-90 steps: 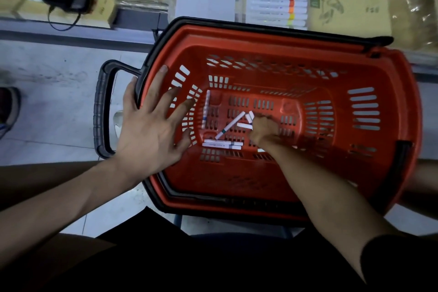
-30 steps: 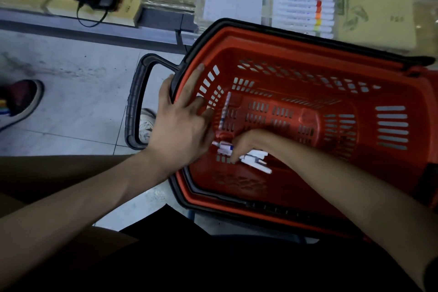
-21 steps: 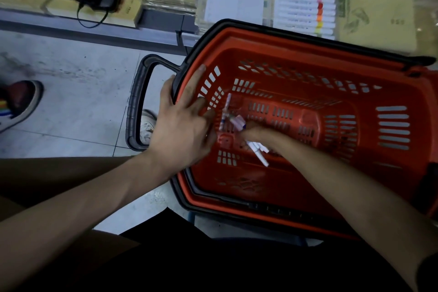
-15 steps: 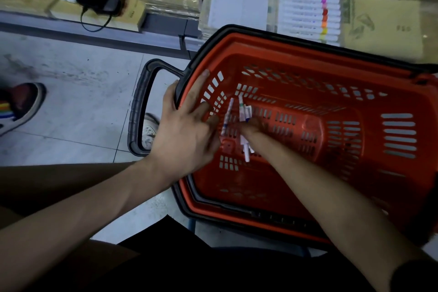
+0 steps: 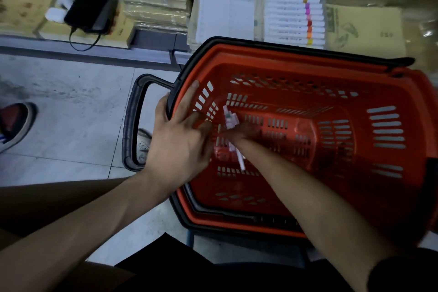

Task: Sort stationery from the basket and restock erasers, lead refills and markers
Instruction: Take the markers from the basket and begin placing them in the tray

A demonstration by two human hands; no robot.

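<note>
Dim light. Pale tiled floor (image 5: 71,125), scuffed; low shelf (image 5: 147,42) beyond it, stacked with wrapped paper packs (image 5: 154,2).

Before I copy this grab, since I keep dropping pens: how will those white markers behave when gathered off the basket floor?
The markers look thin, stiff and light, so the right hand can probably bunch several. Round barrels may roll or slip loose; one already pokes out below. The basket floor's slots might catch tips.

I see a grey tiled floor (image 5: 71,125) with one shoe (image 5: 14,123) at the left edge; low shelf (image 5: 94,51) behind holds a black device (image 5: 88,7), wrapped paper stacks (image 5: 156,5), white marker boxes (image 5: 294,16)
</note>
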